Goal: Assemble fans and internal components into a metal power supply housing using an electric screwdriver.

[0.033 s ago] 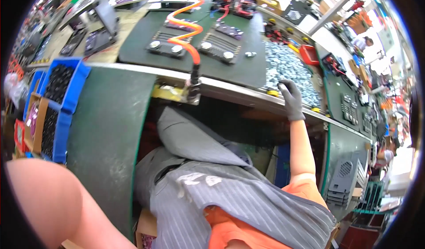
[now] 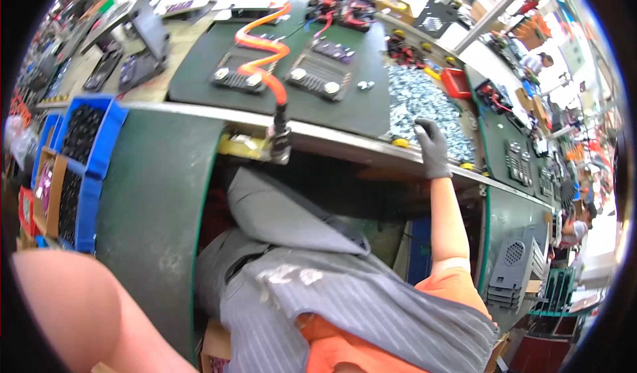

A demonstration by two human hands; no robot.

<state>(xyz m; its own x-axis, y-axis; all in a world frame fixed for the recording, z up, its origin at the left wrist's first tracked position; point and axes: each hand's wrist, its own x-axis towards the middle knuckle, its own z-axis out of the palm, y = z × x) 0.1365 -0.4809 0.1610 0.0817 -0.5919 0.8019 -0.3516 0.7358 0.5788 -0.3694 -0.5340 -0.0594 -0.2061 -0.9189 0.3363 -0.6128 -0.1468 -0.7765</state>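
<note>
My right hand [image 2: 432, 151], in a dark grey glove, is at the front edge of the bench beside a heap of small silvery parts [image 2: 415, 94]. Its fingers curl in toward the thumb, and whatever they may hold is too small to make out. My left arm [image 2: 73, 307] bends at the lower left; its hand is out of view. Left of the heap, two dark finned units [image 2: 318, 74] with round silvery knobs lie on a dark green mat [image 2: 358, 111]. A power driver [image 2: 280, 137] hangs on a coiled orange hose [image 2: 265, 45] at the bench edge.
Blue bins [image 2: 99, 141] of black parts stand at the left by a green side surface [image 2: 152, 174]. A red tray [image 2: 456, 82] sits beyond the heap. Grey metal panels [image 2: 514, 260] lean at the right. A co-worker [image 2: 576, 230] is at the far right.
The whole view has shifted slightly, so the bench and its things appear a little further left. My right hand stays at the front of the heap.
</note>
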